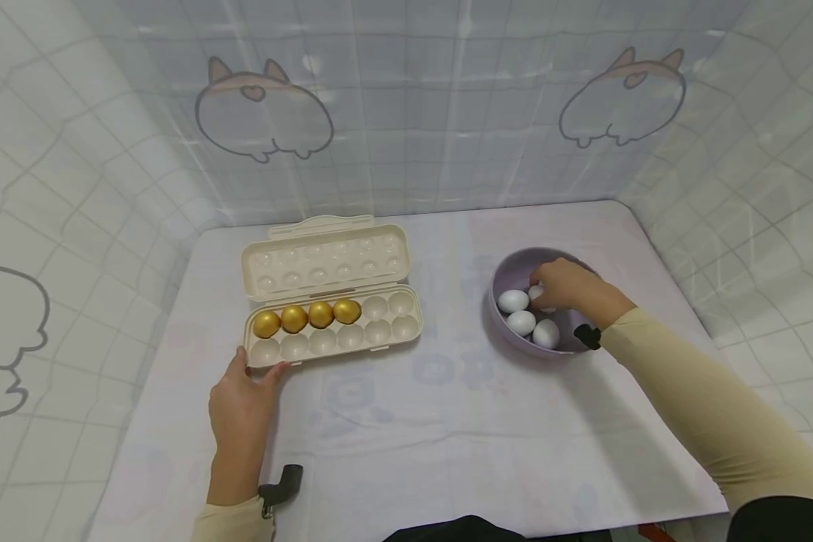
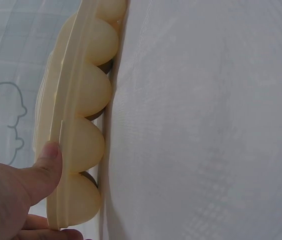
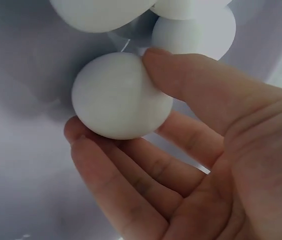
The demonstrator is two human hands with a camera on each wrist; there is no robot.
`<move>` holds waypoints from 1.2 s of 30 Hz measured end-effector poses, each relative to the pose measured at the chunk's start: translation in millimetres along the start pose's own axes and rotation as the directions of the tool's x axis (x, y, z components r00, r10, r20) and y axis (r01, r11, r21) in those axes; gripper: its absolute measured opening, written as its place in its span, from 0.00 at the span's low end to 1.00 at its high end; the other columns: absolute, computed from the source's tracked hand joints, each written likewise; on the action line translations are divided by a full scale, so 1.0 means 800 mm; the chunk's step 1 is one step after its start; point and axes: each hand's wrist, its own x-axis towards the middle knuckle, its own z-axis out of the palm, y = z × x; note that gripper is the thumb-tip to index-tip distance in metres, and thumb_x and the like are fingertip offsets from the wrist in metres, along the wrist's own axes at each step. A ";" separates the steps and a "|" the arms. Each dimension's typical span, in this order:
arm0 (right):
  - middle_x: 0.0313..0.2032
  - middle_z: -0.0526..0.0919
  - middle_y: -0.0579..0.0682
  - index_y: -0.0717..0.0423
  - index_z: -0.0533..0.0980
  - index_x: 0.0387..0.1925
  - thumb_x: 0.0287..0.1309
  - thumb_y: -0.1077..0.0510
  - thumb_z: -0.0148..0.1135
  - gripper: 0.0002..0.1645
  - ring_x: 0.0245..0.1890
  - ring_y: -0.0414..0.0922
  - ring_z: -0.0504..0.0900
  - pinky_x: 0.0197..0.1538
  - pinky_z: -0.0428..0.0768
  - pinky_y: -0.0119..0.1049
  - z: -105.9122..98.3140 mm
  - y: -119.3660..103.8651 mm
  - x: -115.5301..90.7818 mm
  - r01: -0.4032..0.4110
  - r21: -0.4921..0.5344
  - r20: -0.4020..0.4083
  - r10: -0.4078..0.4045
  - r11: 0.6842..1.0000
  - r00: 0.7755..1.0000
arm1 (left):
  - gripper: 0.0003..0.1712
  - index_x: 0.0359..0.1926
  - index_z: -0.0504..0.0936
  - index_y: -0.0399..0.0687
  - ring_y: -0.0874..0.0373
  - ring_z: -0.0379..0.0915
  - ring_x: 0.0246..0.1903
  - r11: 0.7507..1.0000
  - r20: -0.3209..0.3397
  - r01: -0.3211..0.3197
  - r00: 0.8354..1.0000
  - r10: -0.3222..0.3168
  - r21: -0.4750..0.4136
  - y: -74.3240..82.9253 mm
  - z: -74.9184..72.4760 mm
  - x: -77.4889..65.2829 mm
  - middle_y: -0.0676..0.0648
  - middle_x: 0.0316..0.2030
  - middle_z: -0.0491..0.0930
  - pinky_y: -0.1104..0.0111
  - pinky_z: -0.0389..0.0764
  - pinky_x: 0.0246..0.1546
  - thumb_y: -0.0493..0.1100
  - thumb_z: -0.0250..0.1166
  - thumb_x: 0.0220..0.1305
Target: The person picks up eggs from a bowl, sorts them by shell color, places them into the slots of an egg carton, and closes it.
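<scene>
In the head view my left hand [image 1: 244,410] grips the near left corner of an open cream egg carton [image 1: 350,340], its thumb along the front edge. Several golden eggs [image 1: 321,315] fill the back row from the left; the other cups are empty. To the right, my right hand [image 1: 572,290] reaches into a purple bowl [image 1: 511,269]. Its thumb and fingers hold a white egg [image 3: 116,97], seen up close in the right wrist view. Three other white eggs [image 1: 521,323] lie in the bowl beside it. The left wrist view shows the carton's rounded cup undersides [image 2: 88,145].
The carton's lid [image 1: 325,260] lies folded back behind its base. A pale patterned cloth [image 1: 406,436] covers the table. Tile-patterned curtains [image 1: 420,113] stand behind and at both sides. A black wrist strap piece [image 1: 282,485] sticks out by the left wrist.
</scene>
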 end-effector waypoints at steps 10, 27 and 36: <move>0.55 0.88 0.62 0.66 0.81 0.60 0.63 0.57 0.67 0.26 0.53 0.58 0.85 0.62 0.80 0.60 -0.012 0.007 -0.008 0.039 -0.004 -0.075 -0.040 0.999 0.996 | 0.51 0.76 0.65 0.28 0.25 0.71 0.67 1.000 -0.008 -0.008 1.000 0.008 -0.009 -0.001 -0.001 0.000 0.24 0.69 0.70 0.36 0.76 0.65 0.49 0.78 0.62; 0.52 0.89 0.62 0.61 0.78 0.63 0.67 0.57 0.61 0.25 0.48 0.60 0.84 0.54 0.80 0.56 -0.047 -0.007 -0.018 0.046 0.046 -0.215 -0.036 0.998 0.976 | 0.51 0.76 0.65 0.28 0.24 0.72 0.66 1.000 -0.009 -0.008 1.000 0.008 -0.016 -0.002 0.002 0.000 0.23 0.68 0.70 0.35 0.76 0.64 0.50 0.79 0.62; 0.46 0.90 0.61 0.61 0.78 0.63 0.67 0.57 0.60 0.25 0.39 0.54 0.81 0.51 0.80 0.53 -0.051 -0.027 -0.020 0.078 0.073 -0.297 -0.053 0.994 0.953 | 0.52 0.77 0.64 0.29 0.25 0.71 0.67 1.000 0.004 -0.002 1.000 0.002 -0.027 -0.002 0.001 -0.001 0.24 0.69 0.70 0.36 0.75 0.66 0.50 0.78 0.62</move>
